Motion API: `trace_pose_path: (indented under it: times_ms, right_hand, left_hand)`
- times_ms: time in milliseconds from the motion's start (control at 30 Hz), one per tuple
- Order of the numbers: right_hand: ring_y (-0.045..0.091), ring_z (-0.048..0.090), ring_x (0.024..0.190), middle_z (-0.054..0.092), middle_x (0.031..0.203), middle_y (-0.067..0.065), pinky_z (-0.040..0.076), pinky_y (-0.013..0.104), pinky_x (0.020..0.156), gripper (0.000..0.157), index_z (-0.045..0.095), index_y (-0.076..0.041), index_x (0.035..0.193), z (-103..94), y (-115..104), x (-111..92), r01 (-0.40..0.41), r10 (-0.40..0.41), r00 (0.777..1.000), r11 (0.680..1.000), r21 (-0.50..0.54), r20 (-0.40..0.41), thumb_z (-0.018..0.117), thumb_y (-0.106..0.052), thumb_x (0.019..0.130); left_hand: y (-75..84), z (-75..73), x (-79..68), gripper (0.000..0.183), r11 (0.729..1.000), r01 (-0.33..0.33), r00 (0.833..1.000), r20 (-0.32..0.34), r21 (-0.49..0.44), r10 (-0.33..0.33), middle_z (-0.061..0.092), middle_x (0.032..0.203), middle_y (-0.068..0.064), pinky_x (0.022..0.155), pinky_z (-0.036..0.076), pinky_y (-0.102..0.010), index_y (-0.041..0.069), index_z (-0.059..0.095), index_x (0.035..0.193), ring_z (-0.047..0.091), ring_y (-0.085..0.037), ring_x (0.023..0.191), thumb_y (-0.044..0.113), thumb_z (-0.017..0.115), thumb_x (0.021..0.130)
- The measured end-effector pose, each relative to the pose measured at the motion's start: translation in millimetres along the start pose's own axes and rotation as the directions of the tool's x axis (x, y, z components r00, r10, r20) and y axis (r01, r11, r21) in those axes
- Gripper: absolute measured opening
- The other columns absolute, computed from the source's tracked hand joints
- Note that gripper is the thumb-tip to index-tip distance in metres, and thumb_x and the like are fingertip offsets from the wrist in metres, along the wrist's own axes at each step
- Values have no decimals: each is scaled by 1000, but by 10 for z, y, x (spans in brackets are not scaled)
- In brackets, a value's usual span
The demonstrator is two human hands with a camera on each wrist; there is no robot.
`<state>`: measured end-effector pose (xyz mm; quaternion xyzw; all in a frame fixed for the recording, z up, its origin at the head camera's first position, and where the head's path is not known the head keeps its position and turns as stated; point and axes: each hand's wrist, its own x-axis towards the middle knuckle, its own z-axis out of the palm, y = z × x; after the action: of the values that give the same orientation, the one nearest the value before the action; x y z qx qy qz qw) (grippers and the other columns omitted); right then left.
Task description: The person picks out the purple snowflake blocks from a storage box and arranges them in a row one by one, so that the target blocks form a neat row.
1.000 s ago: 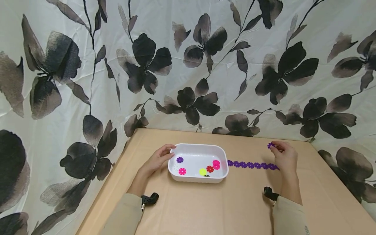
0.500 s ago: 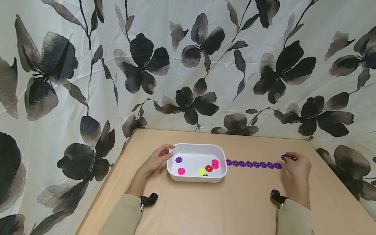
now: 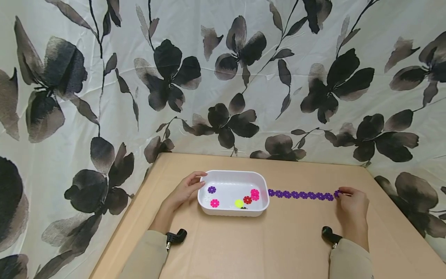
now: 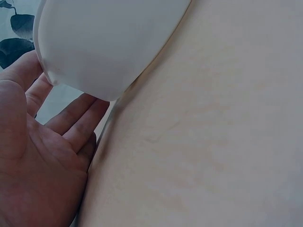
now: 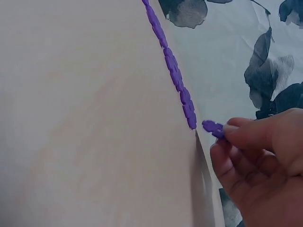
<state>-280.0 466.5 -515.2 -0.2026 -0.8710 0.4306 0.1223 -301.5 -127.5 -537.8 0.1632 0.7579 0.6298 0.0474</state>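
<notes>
My right hand (image 3: 353, 205) pinches a purple flower-shaped plastic disc (image 5: 213, 127) between thumb and fingertips. It holds the disc at the right end of a straight row of purple flower discs (image 3: 304, 195) lying on the table. In the right wrist view a small gap shows between the held disc and the row's last one. My left hand (image 3: 185, 190) holds the left end of a white plastic tray (image 3: 230, 212), thumb at the rim and fingers against the outer wall (image 4: 113, 42). Inside the tray lie a purple disc (image 3: 211, 189), pink discs (image 3: 214, 203), a red one (image 3: 247, 200) and a yellow one (image 3: 239, 203).
The tan tabletop (image 3: 278, 240) ends at a back edge, where a white cloth (image 3: 209, 89) with dark printed flowers hangs. The row of discs starts right beside the tray's right wall. Each wrist wears a small black camera (image 3: 177, 236).
My right hand has moved right and toward me, bringing the purple disc from above the row down to its right end. The left hand stays on the tray.
</notes>
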Motion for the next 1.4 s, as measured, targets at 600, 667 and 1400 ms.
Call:
trace_pose_path:
  times_ms: [600, 667, 1400]
  right_hand:
    - [49, 49, 128, 57, 137, 34, 40, 62, 110, 35, 61, 8, 136, 38, 55, 37, -21, 21, 1000, 998, -55, 3, 53, -6, 105]
    - [47, 51, 126, 57, 139, 33, 46, 56, 104, 36, 60, 6, 138, 41, 32, 21, -17, 18, 1000, 998, -55, 8, 54, -9, 106]
    - [27, 62, 107, 70, 124, 18, 44, 4, 81, 39, 66, -4, 135, 660, -1010, -303, 596, -598, 789, 801, 65, 142, 63, -29, 106]
  left_hand:
    - [19, -7, -17, 40, 1000, 4, 1000, -2, 3, -4, 52, 155, -12, 118, 42, -52, 16, 56, 144, 50, -35, 142, 25, 63, 106]
    - [20, -10, -21, 41, 1000, 3, 1000, 2, 3, -3, 52, 154, -13, 118, 42, -52, 15, 56, 144, 50, -35, 142, 25, 63, 106]
    - [13, -5, -31, 41, 1000, -8, 1000, 12, -1, 8, 54, 153, -15, 119, 40, -53, 14, 55, 144, 51, -35, 141, 24, 64, 105]
